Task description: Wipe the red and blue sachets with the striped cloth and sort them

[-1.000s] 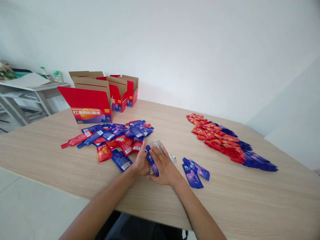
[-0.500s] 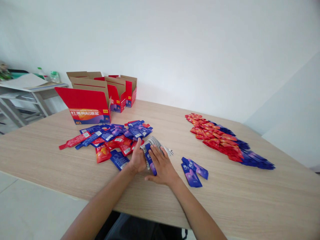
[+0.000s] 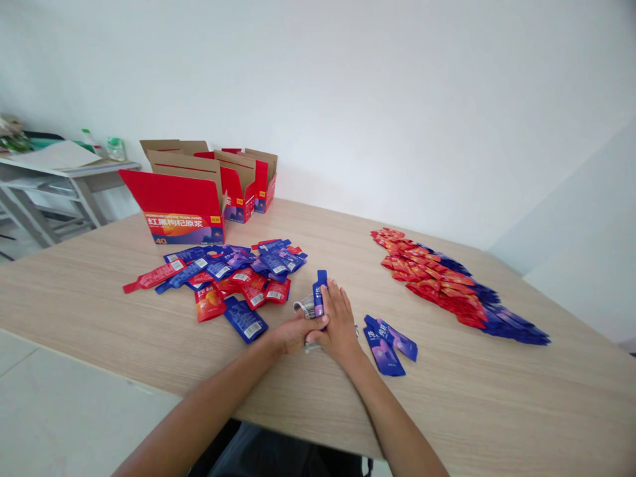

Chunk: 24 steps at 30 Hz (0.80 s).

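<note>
A blue pouch (image 3: 318, 289) stands with its narrow neck pointing away from me, lying against a grey-and-white striped cloth (image 3: 305, 306). My left hand (image 3: 296, 333) is closed at its lower end, thumb across the front. From the right, my right hand (image 3: 340, 326) presses over the pouch with fingers straight and together, pinning it between both hands. Most of the cloth is hidden beneath them. Left of my hands spreads a loose heap of red and blue pouches (image 3: 243, 277). Two blue pouches (image 3: 386, 348) lie overlapping to the right.
Red printed cartons (image 3: 185, 228) with raised flaps stand at the back left of the wooden table (image 3: 472, 404). Overlapping rows of red pouches (image 3: 432, 281) and blue pouches (image 3: 514, 322) run along the right. A grey side desk (image 3: 82, 173) is beyond the left edge.
The blue pouch has turned more upright, its neck now showing beyond my fingers. My left hand has moved right and closed over it, and the cloth is more covered.
</note>
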Tool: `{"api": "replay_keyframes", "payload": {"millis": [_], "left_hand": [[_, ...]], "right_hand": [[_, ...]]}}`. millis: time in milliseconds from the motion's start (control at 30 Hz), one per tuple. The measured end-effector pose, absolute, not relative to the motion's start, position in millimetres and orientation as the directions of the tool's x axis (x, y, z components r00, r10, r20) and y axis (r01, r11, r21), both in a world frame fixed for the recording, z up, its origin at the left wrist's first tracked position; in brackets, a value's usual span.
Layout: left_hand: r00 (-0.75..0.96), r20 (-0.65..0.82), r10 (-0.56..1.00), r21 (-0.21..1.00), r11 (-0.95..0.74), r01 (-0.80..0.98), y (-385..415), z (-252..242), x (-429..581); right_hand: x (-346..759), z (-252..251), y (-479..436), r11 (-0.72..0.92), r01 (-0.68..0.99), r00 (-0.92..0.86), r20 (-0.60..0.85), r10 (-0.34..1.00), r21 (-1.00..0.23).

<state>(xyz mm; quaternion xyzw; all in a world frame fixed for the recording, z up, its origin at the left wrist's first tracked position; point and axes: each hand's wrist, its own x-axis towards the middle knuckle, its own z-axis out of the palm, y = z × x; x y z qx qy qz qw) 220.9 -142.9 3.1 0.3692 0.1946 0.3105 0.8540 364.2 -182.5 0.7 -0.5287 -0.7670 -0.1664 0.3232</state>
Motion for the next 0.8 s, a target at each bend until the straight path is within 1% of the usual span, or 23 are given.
{"api": "replay_keyframes", "payload": {"millis": [67, 133, 200, 267, 300, 367, 467, 533, 600, 667, 800], "left_hand": [[0.69, -0.146, 0.709, 0.741, 0.54, -0.399, -141.0, 5.8, 220.2], [0.644, -0.164, 0.748, 0.719, 0.537, -0.441, -137.0, 11.0, 218.2], [0.578, -0.155, 0.801, 0.684, 0.509, -0.523, -129.4, 18.0, 214.3], [0.467, -0.14, 0.873, 0.64, 0.44, -0.631, -118.2, 25.5, 208.1], [0.396, -0.135, 0.908, 0.615, 0.39, -0.685, -111.5, 29.0, 204.2], [0.267, -0.134, 0.954, 0.576, 0.294, -0.762, -97.2, 34.8, 195.4], [0.126, -0.152, 0.98, 0.547, 0.189, -0.816, -78.7, 39.4, 182.5], [0.074, -0.17, 0.983, 0.539, 0.156, -0.828, -71.4, 40.4, 176.7], [0.051, -0.172, 0.984, 0.541, 0.138, -0.83, -68.9, 40.6, 174.1], [0.037, -0.141, 0.989, 0.557, 0.111, -0.823, -70.1, 40.6, 174.5], [0.021, -0.067, 0.998, 0.627, 0.058, -0.777, -76.3, 40.4, 178.5]], "right_hand": [[368.1, 3.1, -184.4, 0.393, 0.907, -0.183, 0.694, 0.696, -0.154], [376.2, 5.7, -185.4, 0.345, 0.902, -0.07, 0.699, 0.712, -0.261], [388.2, 9.2, -184.8, 0.222, 0.898, 0.093, 0.656, 0.749, -0.381], [402.8, 14.1, -183.4, 0.018, 0.89, 0.263, 0.545, 0.796, -0.456], [410.5, 17.1, -183.0, -0.097, 0.884, 0.333, 0.47, 0.818, -0.458], [426.1, 22.9, -183.5, -0.293, 0.866, 0.432, 0.31, 0.847, -0.406], [448.1, 28.7, -187.5, -0.451, 0.821, 0.517, 0.12, 0.848, -0.351], [460.2, 29.1, -190.4, -0.506, 0.787, 0.554, 0.042, 0.832, -0.353], [469.8, 27.0, -191.7, -0.537, 0.769, 0.571, -0.006, 0.821, -0.348], [477.5, 23.3, -191.4, -0.555, 0.761, 0.579, -0.035, 0.815, -0.335], [493.6, 15.3, -191.3, -0.58, 0.758, 0.584, -0.083, 0.807, -0.298]]}}
